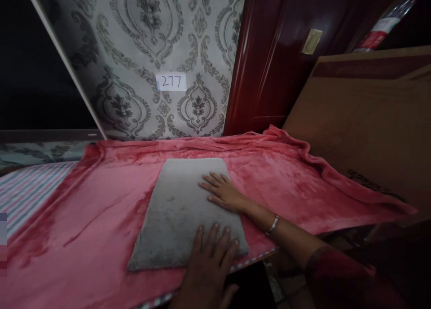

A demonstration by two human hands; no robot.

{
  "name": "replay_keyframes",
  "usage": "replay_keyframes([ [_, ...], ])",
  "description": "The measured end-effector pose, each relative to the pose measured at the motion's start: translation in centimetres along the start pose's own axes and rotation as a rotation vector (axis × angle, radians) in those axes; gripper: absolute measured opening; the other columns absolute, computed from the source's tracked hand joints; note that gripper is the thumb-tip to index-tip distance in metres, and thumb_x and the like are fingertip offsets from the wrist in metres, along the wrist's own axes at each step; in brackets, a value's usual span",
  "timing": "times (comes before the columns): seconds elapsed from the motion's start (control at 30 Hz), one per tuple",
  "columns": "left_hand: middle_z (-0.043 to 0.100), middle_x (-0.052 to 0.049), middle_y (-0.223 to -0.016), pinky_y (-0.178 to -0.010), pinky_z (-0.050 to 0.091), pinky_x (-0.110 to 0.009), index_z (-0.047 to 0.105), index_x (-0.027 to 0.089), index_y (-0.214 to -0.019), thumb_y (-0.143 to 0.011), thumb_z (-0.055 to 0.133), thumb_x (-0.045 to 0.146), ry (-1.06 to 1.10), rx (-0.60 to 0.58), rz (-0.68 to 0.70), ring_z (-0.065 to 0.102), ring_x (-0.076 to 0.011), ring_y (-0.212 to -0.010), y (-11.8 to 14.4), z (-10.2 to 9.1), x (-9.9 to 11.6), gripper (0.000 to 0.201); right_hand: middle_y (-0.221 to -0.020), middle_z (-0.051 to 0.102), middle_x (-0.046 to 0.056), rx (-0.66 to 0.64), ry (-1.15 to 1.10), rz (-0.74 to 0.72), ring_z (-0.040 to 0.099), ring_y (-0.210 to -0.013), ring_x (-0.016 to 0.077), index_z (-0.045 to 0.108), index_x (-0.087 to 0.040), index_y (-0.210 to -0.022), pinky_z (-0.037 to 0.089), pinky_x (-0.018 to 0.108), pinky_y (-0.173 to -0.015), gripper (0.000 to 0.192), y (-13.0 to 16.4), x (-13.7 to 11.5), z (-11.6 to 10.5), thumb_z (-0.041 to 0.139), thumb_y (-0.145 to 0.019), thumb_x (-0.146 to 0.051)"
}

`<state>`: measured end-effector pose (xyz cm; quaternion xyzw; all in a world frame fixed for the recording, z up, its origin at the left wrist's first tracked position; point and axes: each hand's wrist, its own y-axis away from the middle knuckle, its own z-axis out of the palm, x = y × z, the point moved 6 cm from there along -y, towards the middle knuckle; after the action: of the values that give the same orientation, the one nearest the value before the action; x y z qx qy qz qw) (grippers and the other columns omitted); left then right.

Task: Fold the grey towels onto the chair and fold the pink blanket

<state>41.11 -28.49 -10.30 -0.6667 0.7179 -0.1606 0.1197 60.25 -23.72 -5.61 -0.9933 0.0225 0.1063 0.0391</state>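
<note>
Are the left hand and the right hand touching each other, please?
Apart: the head view plainly shows grey fabric between left hand and right hand.

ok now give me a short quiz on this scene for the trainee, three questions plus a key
1. Which hand has a bracelet at its wrist?
2. True or false: the left hand lies across the near edge of the grey cloth.
3. What number is written on the paper on the wall?
a) 217
b) 277
c) 772

Key:
1. The right hand.
2. True.
3. b
</note>
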Motion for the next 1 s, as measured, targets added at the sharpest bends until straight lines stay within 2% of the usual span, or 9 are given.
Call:
replay_keyframes([
  [0.13, 0.037, -0.006, -0.162, -0.123, -0.008, -0.065, 0.036, 0.03, -0.155, -0.076, 0.072, 0.041, -0.039, -0.004, 0.028, 0.023, -0.038, -0.151, 0.7, 0.6, 0.0, 0.087, -0.168, 0.02, 0.003, 0.048, -0.001, 0.087, 0.012, -0.155, 0.0305, 0.033, -0.035, -0.158, 0.015, 0.061, -0.121, 0.056, -2.6, 3.7, -0.1, 0.033, -0.105, -0.054],
  [0.33, 0.034, -0.005, -0.164, -0.123, -0.005, -0.068, 0.035, 0.031, -0.155, -0.077, 0.07, 0.037, -0.038, -0.034, 0.0, 0.015, -0.0376, -0.154, 0.6, 0.0, 0.0, 0.085, -0.167, 0.022, 0.006, 0.149, -0.194, 0.324, 0.012, -0.155, 0.0296, 0.038, -0.028, -0.157, 0.016, 0.054, -0.123, 0.057, -5.7, 9.2, 0.4, 0.037, -0.105, -0.05],
  [0.47, 0.03, -0.005, -0.165, -0.124, 0.002, -0.069, 0.037, 0.029, -0.154, -0.076, 0.071, 0.027, -0.015, -0.106, -0.074, 0.014, -0.0375, -0.154, 0.1, -1.0, 0.6, 0.086, -0.167, 0.023, 0.009, 0.259, -0.364, 0.38, 0.013, -0.155, 0.0254, 0.043, -0.02, -0.154, 0.011, 0.049, -0.126, 0.059, -6.1, 10.2, 0.5, 0.042, -0.102, -0.048],
  [0.6, 0.028, -0.006, -0.166, -0.123, 0.015, -0.068, 0.03, 0.03, -0.157, -0.082, 0.069, 0.028, 0.11, -0.156, -0.05, 0.02, -0.0343, -0.154, 0.6, -3.7, 0.4, 0.085, -0.166, 0.024, 0.014, 0.417, -0.554, 0.434, 0.016, -0.155, 0.0266, 0.037, -0.013, -0.157, 0.013, 0.048, -0.126, 0.071, -4.3, 10.6, 0.3, 0.047, -0.096, -0.048],
  [0.7, 0.028, -0.005, -0.166, -0.124, 0.02, -0.061, 0.033, 0.033, -0.156, -0.093, 0.058, 0.032, 0.283, -0.078, -0.154, 0.022, -0.0297, -0.154, 1.9, -7.1, -3.0, 0.068, -0.163, 0.034, 0.009, 0.534, -0.73, 0.449, 0.029, -0.151, 0.0245, 0.03, -0.019, -0.16, 0.024, 0.047, -0.123, 0.074, -1.2, 10.1, 1.2, 0.047, -0.093, -0.047],
  [0.77, 0.032, -0.006, -0.164, -0.124, 0.023, -0.057, 0.045, 0.032, -0.15, -0.095, 0.053, 0.036, 0.425, 0.083, -0.437, 0.024, -0.0299, -0.153, 3.2, -9.6, -7.5, 0.056, -0.159, 0.041, 0.007, 0.604, -0.878, 0.452, 0.037, -0.147, 0.0236, 0.033, -0.024, -0.158, 0.031, 0.046, -0.121, 0.073, 1.4, 9.2, 2.3, 0.049, -0.091, -0.047],
  [0.83, 0.038, -0.01, -0.161, -0.123, 0.027, -0.054, 0.056, 0.026, -0.142, -0.084, 0.065, 0.05, 0.663, 0.237, -0.736, 0.031, -0.035, -0.15, 4.7, -11.0, -12.1, 0.063, -0.154, 0.048, 0.006, 0.693, -1.132, 0.468, 0.043, -0.143, 0.0247, 0.045, -0.028, -0.151, 0.033, 0.047, -0.119, 0.071, 4.1, 8.1, 3.5, 0.061, -0.084, -0.046],
  [0.9, 0.055, -0.014, -0.148, -0.114, 0.042, -0.048, 0.065, 0.021, -0.13, -0.075, 0.074, 0.055, 1.012, 0.287, -0.976, 0.047, -0.037, -0.139, 5.9, -10.8, -15.5, 0.066, -0.147, 0.057, 0.004, 0.758, -1.433, 0.482, 0.049, -0.138, 0.0251, 0.059, -0.031, -0.137, 0.035, 0.047, -0.118, 0.063, 6.2, 6.7, 4.6, 0.073, -0.076, -0.041],
  [1.0, 0.073, -0.014, -0.118, -0.089, 0.056, -0.037, 0.07, 0.017, -0.113, -0.068, 0.082, 0.043, 1.363, 0.282, -1.17, 0.069, -0.0306, -0.106, 6.5, -9.8, -18.3, 0.053, -0.128, 0.069, 0.002, 0.707, -1.691, 0.466, 0.063, -0.121, 0.0228, 0.069, -0.029, -0.114, 0.048, 0.04, -0.106, 0.042, 7.7, 4.7, 5.2, 0.079, -0.073, -0.035],
])
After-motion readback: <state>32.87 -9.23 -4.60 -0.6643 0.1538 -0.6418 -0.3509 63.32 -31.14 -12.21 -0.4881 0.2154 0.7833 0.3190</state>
